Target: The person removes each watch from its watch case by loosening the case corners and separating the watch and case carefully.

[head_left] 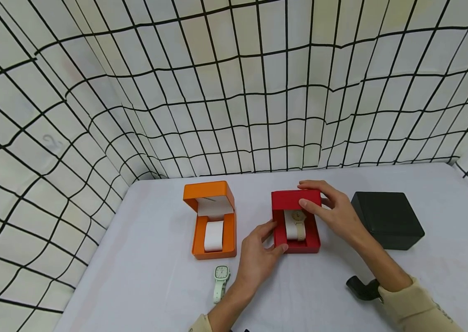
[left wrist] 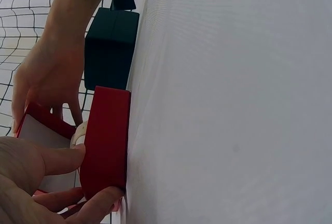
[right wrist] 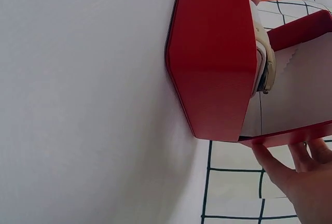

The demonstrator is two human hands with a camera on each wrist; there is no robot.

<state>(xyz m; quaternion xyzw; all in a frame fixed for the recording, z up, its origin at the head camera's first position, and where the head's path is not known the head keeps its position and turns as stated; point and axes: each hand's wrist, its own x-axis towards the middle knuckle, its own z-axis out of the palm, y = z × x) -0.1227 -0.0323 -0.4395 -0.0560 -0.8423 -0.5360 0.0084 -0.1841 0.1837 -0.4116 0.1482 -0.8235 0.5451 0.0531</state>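
Note:
A red watch box (head_left: pixel 310 233) stands on the white table with its lid (head_left: pixel 285 199) raised. Inside, a cream watch (head_left: pixel 300 227) is wrapped round a white cushion, and its strap also shows in the right wrist view. My left hand (head_left: pixel 256 254) holds the box base at its left side, thumb at the front edge; in the left wrist view the fingers (left wrist: pixel 101 203) lie against the red wall. My right hand (head_left: pixel 339 216) grips the lid's right side between thumb and fingers. To the left, an orange watch box (head_left: pixel 230 240) stands open with a bare white cushion (head_left: pixel 213 236).
A mint-green watch (head_left: pixel 220 279) lies on the table beside my left forearm. Behind my right forearm sits a closed dark green box (head_left: pixel 387 219). A black wrist device (head_left: pixel 362 288) is at my right cuff. White walls with a black grid (head_left: pixel 265 94) enclose the table (head_left: pixel 147 258).

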